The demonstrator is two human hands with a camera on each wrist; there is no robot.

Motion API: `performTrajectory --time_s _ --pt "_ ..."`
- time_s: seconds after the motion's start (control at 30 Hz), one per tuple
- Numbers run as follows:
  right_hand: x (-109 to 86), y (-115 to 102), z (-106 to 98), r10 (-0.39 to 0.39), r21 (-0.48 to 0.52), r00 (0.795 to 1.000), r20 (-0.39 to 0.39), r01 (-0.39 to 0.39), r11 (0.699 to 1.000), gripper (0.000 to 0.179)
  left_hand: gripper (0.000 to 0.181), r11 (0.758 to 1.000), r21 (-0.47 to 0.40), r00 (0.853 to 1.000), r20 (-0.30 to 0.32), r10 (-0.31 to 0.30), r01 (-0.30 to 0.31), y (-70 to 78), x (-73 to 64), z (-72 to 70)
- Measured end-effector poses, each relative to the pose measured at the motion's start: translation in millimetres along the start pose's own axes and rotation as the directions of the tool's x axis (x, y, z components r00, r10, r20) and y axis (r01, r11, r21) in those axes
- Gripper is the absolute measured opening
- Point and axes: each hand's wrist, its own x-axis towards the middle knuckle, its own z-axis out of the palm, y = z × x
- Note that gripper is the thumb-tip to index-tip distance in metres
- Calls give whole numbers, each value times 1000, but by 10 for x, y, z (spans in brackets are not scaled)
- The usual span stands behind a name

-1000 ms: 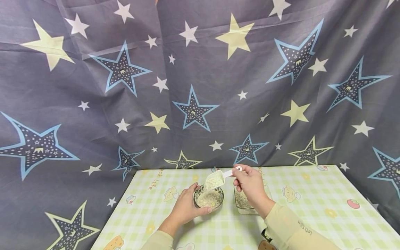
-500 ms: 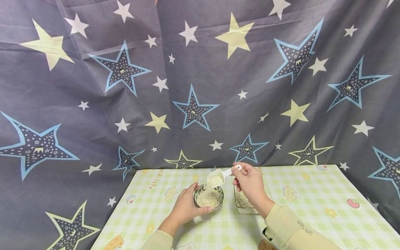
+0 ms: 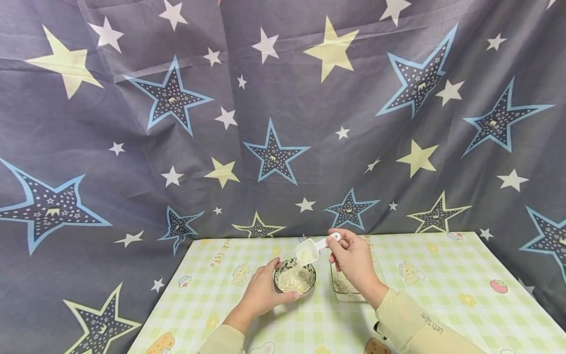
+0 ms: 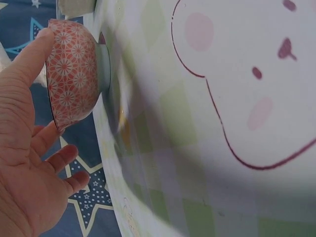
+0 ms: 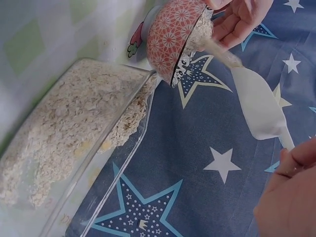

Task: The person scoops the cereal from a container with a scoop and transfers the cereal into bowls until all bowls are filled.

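My left hand (image 3: 262, 291) holds a small bowl with a red-and-white flower pattern (image 4: 74, 71), thumb and fingertips at opposite sides of its rim. Rolled oats (image 3: 295, 281) lie inside the bowl. Above it, my right hand (image 3: 355, 258) pinches the handle of a white scoop (image 3: 307, 251), which tilts down to the left. A stream of oats (image 5: 223, 53) falls from the scoop's lip into the bowl, and some flakes remain in the scoop.
Right of the bowl stands a clear rectangular glass container (image 5: 140, 131) with more oats (image 5: 74, 113), partly hidden by my right forearm in the head view. A green checked cloth (image 3: 442, 295) covers the table. A dark star-patterned curtain (image 3: 305, 118) hangs behind.
Oats have run out of the scoop, so it holds less and the bowl holds more. The scoop has shifted slightly right. My left hand stays on the bowl.
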Motion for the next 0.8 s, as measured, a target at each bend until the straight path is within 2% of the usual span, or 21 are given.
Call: performTrajectory --time_s 0.2,0.3,0.37,0.43,0.47,0.5,0.53,0.63,0.7,0.73,0.77,0.8 --pt "-33 16 -26 -112 -87 994 17 113 990 19 122 1000 15 1000 -2 8 -8 8 -2 -1" --pt "-68 20 -34 -176 -158 983 42 180 971 18 122 1000 14 1000 6 3 -4 12 -7 -2" --pt "-90 35 -31 -251 -215 966 65 259 942 18 122 1000 12 1000 9 1 -1 4 -5 1" --pt "-113 66 -31 -364 -278 925 106 379 883 19 122 1000 10 1000 9 -3 2 -7 0 4" --pt "-123 87 -31 -426 -297 895 132 446 844 19 122 1000 10 1000 8 -2 2 -13 3 7" --pt "-134 109 -33 -493 -317 854 164 519 794 20 122 1000 11 1000 6 -2 2 -16 5 8" --pt "-146 131 -36 -559 -340 804 201 593 730 22 122 1000 10 1000 4 -1 1 -18 4 9" --pt "-180 179 -42 -711 -377 621 329 777 505 22 122 1000 10 1000 1 3 -3 -21 1 12" --pt "-199 198 -38 -771 -384 497 397 853 352 19 121 1000 11 1000 1 10 -10 -22 -2 10" --pt "-206 203 -32 -790 -386 442 424 878 284 19 121 1000 8 1000 3 9 -9 -23 -4 9" --pt "-214 207 -26 -803 -382 398 443 894 233 21 121 1000 8 1000 4 8 -8 -25 -4 10" --pt "-221 211 -20 -813 -377 363 456 906 193 24 120 1000 9 1000 7 7 -7 -27 -3 10"
